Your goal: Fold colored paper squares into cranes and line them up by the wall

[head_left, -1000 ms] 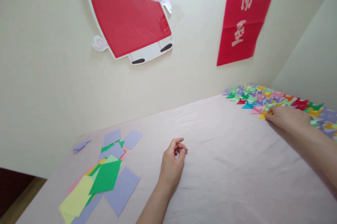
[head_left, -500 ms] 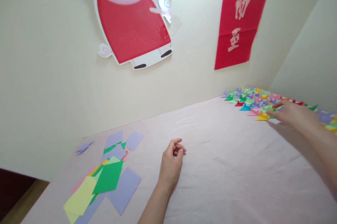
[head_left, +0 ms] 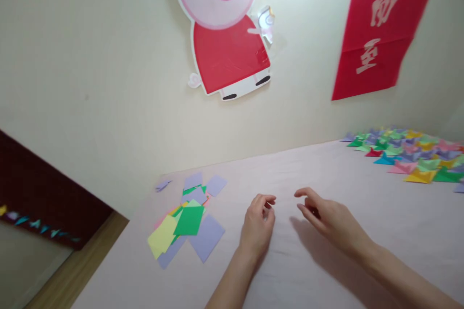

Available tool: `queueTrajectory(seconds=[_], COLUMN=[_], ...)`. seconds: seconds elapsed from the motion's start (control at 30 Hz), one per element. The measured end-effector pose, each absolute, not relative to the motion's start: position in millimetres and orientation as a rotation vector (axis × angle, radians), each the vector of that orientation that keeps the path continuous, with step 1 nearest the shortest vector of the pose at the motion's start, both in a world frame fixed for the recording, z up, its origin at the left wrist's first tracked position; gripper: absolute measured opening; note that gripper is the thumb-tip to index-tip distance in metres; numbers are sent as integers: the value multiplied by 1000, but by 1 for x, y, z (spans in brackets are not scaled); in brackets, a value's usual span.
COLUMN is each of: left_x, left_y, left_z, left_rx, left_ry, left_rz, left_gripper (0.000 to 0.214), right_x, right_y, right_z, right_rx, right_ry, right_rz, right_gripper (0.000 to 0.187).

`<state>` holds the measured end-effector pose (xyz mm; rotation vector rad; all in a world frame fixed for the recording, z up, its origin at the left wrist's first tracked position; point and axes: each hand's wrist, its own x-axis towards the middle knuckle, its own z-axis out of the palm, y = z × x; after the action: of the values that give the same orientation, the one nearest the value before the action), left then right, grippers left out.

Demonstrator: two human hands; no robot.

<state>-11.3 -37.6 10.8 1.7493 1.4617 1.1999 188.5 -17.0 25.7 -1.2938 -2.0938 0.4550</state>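
Note:
My left hand (head_left: 258, 222) rests on the pale pink sheet with its fingers loosely bent and apart from the thumb; nothing shows in it. Just to its right, my right hand (head_left: 328, 219) hovers over the sheet, its shadow falling below. Thumb and forefinger are spread with a gap between them, and no object is held there. Nearest to my left hand lies a loose pile of coloured paper sheets, with a green sheet (head_left: 189, 220), a yellow sheet (head_left: 163, 237) and a purple sheet (head_left: 208, 238) on view. Rows of folded paper figures (head_left: 420, 175) stand at the right.
A small folded purple paper (head_left: 163, 185) lies near the far left corner of the sheet-covered surface (head_left: 290, 270). Behind rises a wall with a cartoon pig cutout (head_left: 232, 57) and a red banner (head_left: 377, 52). At the left edge a dark door (head_left: 54, 193) shows.
My right hand has left the folded figures and come back leftward beside my left hand. The view has turned left, so the papers and wall pictures sit further right.

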Motion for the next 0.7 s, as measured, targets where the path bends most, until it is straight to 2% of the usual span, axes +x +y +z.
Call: queueTrajectory(seconds=[0.13,0.27,0.37,0.57,0.7], left_x=[-74,-164,-213,-229,-229], left_y=[-44,-59,-83,-123,-119], left_z=[20,28,35,30,14], left_rx=[1757,1643,1597,1653,1808], left_ry=[1683,1967,2079,2137,2245], left_rz=[1202,1167,1077,789,578], left_gripper=[32,29,36,71,69], right_x=[169,174,176,173,171], right_y=[-25,-24,-23,-21,-23], right_z=[0,1,4,4,8], right_rx=[-1221,-1252,-1274,-1264,-1279], right_ry=[-2209,-2194,-2166,-2138,-2125], right_rz=[576,669,711,756,761], right_gripper=[19,24,26,25,21])
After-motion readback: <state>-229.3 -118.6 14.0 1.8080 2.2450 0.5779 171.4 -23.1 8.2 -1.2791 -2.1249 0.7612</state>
